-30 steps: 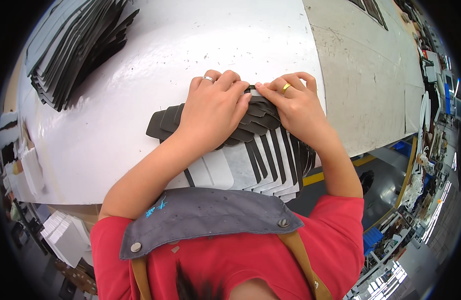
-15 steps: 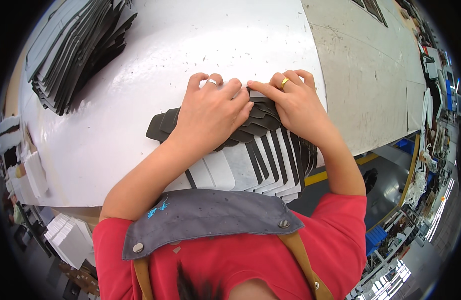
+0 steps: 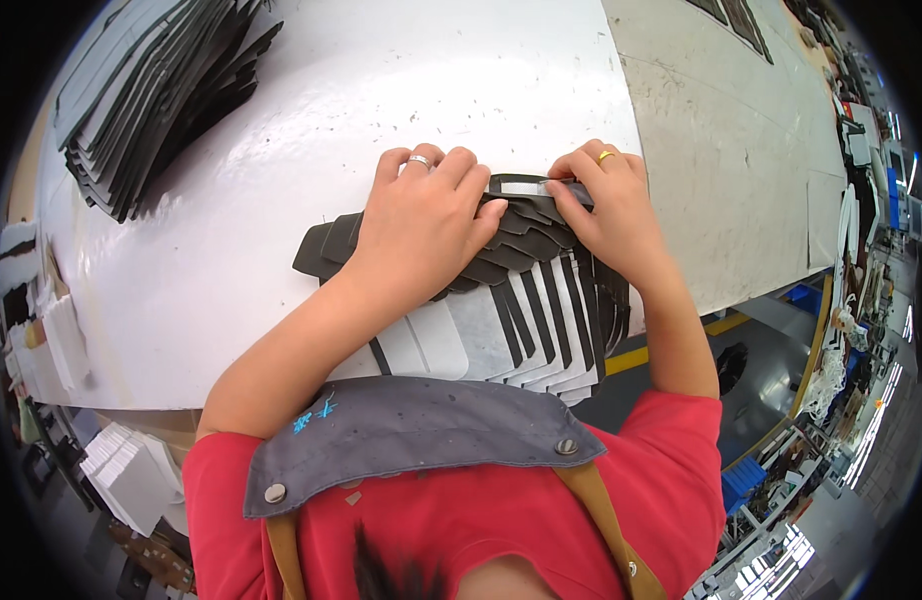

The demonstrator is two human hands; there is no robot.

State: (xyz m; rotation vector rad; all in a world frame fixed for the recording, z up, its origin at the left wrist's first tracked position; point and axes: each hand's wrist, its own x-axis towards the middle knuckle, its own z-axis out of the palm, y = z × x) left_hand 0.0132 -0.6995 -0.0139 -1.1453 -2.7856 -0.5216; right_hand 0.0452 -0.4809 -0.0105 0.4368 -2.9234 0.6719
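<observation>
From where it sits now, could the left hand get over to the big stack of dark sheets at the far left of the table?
Probably yes. The left hand rests on the fanned pieces, and only bare white table lies between it and the stack of dark sheets. It would need a long stretch, though.

Can't see much of the fanned dark pieces (image 3: 526, 290) from here: my left hand (image 3: 421, 225) covers the middle of the spread and my right hand (image 3: 606, 215) hides its far right end. Both grips have fingertips tucked under, so contact is unclear. The stack of dark sheets (image 3: 151, 90) runs into the black rim. The right-side clutter is too small to tell.
</observation>
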